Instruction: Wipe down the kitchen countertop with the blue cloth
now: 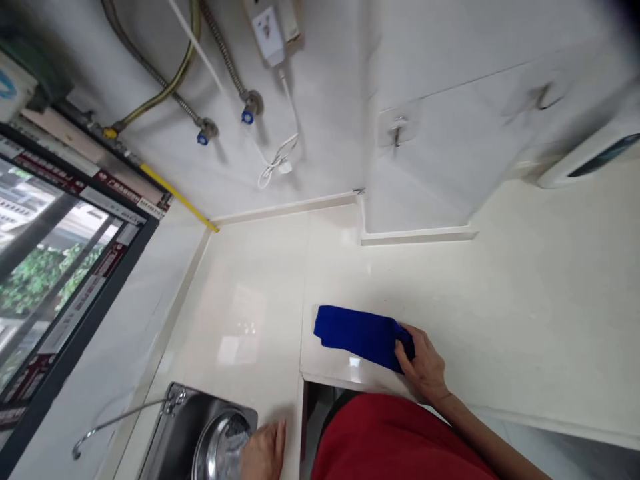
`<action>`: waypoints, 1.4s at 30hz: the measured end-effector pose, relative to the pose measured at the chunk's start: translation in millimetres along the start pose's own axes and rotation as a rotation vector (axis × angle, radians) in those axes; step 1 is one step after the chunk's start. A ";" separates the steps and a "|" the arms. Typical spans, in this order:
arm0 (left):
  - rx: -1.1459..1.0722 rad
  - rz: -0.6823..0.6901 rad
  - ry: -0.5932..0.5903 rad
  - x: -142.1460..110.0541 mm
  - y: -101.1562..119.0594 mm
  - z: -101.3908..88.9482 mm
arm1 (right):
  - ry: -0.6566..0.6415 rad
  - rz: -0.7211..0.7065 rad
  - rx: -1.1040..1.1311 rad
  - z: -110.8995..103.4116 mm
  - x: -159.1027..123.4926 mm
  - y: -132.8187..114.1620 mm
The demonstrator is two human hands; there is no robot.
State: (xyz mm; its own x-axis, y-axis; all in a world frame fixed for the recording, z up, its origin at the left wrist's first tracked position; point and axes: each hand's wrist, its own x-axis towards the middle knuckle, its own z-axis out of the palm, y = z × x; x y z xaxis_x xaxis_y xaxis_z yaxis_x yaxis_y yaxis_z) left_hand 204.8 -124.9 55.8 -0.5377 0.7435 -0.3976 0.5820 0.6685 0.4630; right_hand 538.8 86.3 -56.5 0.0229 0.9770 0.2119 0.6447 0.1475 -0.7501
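1. Far left: a dark-framed window [50, 267] with red-lettered strips along the frame and green foliage beyond the glass.
2. Low on the left: a thin gooseneck faucet [120, 420], curving away from the sink.
3. Up along the wall: two braided steel hoses [150, 73] and a yellow-sheathed hose [165, 93], the steel ones ending in blue-handled valves [247, 117].
4. At the bottom edge: a stainless steel sink [175, 427], cut off by the frame, with a steel bowl [223, 447] inside.
5. Left hand [263, 453]: low and partly cut off, fingers pointing up, just in front of the bowl's rim; grip impossible to tell.
6. Upper middle: a white wall socket [267, 33] with a looped white cord [277, 163] hanging below.
7. Mid-frame: a folded blue cloth [357, 337], flat on the cream counter [240, 280], close to its near edge.
8. Bottom centre: the person's red top [390, 440].
9. Right hand [425, 367]: bare forearm reaching in from the lower right, wrist slightly bent, fingers curled down over the cloth's right end, closed on it.
10. Right of the cloth, higher up: two adhesive wall hooks [397, 130].
11. Far right: a white wall-mounted appliance [585, 157] with a dark window.
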 end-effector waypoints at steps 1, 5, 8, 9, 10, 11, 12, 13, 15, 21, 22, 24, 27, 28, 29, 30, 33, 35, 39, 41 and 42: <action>-0.002 0.087 0.012 21.4 20.4 1.8 | 0.007 0.014 0.023 1.3 0.3 -0.1; 0.074 0.559 -0.027 94.0 96.7 27.4 | 0.047 0.001 0.086 3.2 5.9 -3.1; 0.179 0.861 -0.103 133.1 129.6 46.2 | 0.100 -0.052 0.069 -6.5 11.5 -4.4; 0.212 0.919 -0.115 144.4 135.7 49.2 | 0.105 -0.089 0.039 -12.2 12.2 -4.1; 0.240 0.963 -0.129 155.1 140.1 50.5 | 0.091 -0.140 0.003 -18.7 11.9 -3.3; 0.264 0.994 -0.141 165.1 143.3 50.2 | 0.053 -0.203 -0.031 -25.4 10.5 -2.3; 0.284 1.020 -0.152 174.2 145.7 48.8 | -0.006 -0.269 -0.057 -31.6 8.0 -1.1; 0.300 1.043 -0.161 182.5 147.7 46.7 | -0.073 -0.331 -0.074 -36.8 4.7 0.2; 0.326 1.080 -0.176 196.2 151.5 42.1 | -0.171 -0.406 -0.089 -42.6 -2.8 2.6; 0.387 1.151 -0.277 217.9 169.1 34.6 | -0.120 -0.419 -0.103 -35.6 -7.8 6.7; 0.408 1.164 -0.298 219.9 172.2 33.3 | -0.109 -0.405 -0.081 -35.3 -4.7 6.8; 0.433 1.174 -0.333 223.3 177.1 30.2 | -0.090 -0.357 -0.021 -37.8 3.6 5.5; 0.398 1.160 -0.396 228.6 181.6 25.6 | -0.133 -0.288 0.043 -46.4 15.7 -0.6; 0.376 1.150 -0.419 230.4 182.5 24.3 | -0.172 -0.277 0.037 -49.0 17.7 -3.3; 0.355 1.138 -0.442 232.1 183.4 23.3 | -0.212 -0.278 0.017 -50.9 18.2 -6.1; 0.336 1.126 -0.462 233.6 184.3 22.5 | -0.248 -0.289 -0.016 -51.7 17.3 -8.4; 0.252 1.118 -0.465 235.6 188.7 22.0 | -0.274 -0.338 -0.128 -47.9 8.8 -11.0; 0.152 1.140 -0.447 234.8 194.2 23.0 | -0.249 -0.351 -0.154 -43.5 4.3 -8.8; -0.065 1.073 -0.476 230.9 213.1 25.4 | -0.225 -0.312 -0.058 -42.2 11.1 -5.5; -0.130 0.985 -0.481 230.0 223.7 25.2 | -0.211 -0.245 0.006 -45.1 20.0 -8.8; -0.152 0.950 -0.477 230.2 228.5 24.6 | -0.190 -0.196 0.030 -46.7 24.5 -11.8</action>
State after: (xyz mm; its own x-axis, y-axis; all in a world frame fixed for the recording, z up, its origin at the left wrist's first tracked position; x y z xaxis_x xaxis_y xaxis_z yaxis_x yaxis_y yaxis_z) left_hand 229.0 199.4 50.5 0.4078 0.9100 -0.0753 0.5367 -0.1722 0.8260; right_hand 567.4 101.3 -13.2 -0.2456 0.9402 0.2358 0.5995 0.3385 -0.7253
